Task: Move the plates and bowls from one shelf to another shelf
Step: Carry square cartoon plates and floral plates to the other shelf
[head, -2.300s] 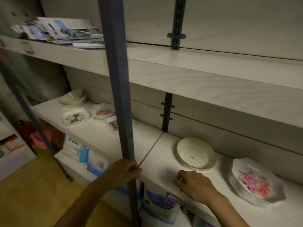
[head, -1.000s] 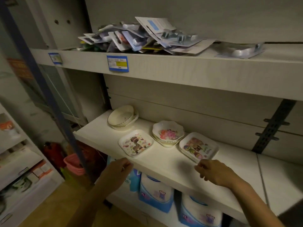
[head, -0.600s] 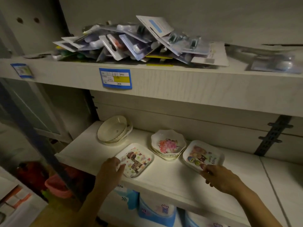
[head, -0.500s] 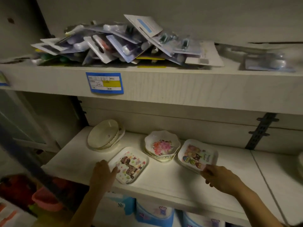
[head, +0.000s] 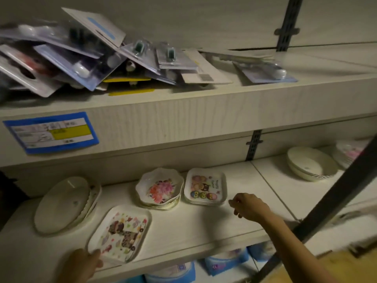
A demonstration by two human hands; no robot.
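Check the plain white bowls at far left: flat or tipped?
Tipped: the white bowls lean at a slant, staggered, insides facing the camera.

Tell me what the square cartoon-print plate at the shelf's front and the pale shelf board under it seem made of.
Square cartoon-print plate: probably melamine or similar plastic, glossy; printed picture under a smooth sheen, thin rim. Glazed ceramic is possible. Pale shelf board: likely laminated wood-look board, matt; faint grain pattern, thick square edge.
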